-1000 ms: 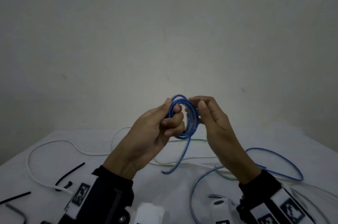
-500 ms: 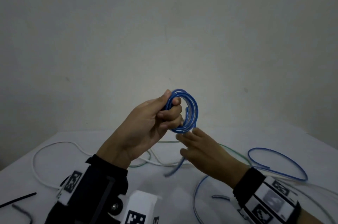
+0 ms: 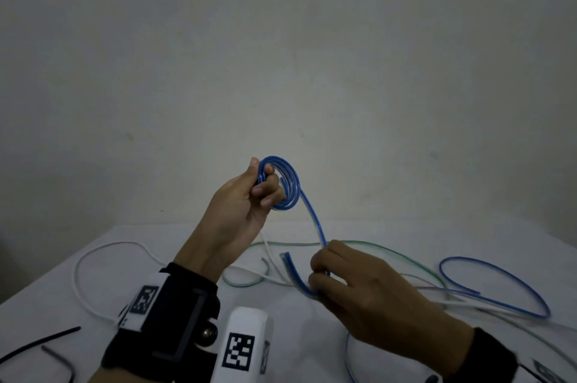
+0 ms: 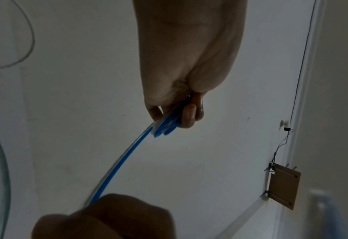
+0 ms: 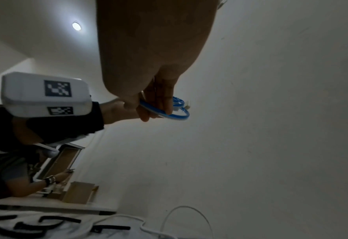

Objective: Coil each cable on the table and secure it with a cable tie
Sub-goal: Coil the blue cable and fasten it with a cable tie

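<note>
My left hand (image 3: 263, 184) is raised above the table and grips a small coil of the blue cable (image 3: 290, 186) between thumb and curled fingers. One loose strand (image 3: 315, 223) runs down from the coil to my right hand (image 3: 323, 273), which pinches it near its free end (image 3: 285, 257). In the left wrist view the left hand's fingers (image 4: 189, 114) close on the blue coil (image 4: 164, 127), and the strand (image 4: 123, 161) leads to the right hand (image 4: 107, 218). The right wrist view shows the right hand (image 5: 154, 105) holding the curved blue tail (image 5: 175, 115).
On the white table (image 3: 312, 335) lie a white cable (image 3: 93, 257), a green cable (image 3: 390, 253) and a second blue cable loop (image 3: 499, 273). Black cable ties (image 3: 40, 340) lie at the near left edge. A plain wall stands behind. Another person (image 5: 25, 182) works far off.
My right hand left the coil, dropped toward the table and took hold of the loose blue tail. My left hand kept the coil and stayed raised.
</note>
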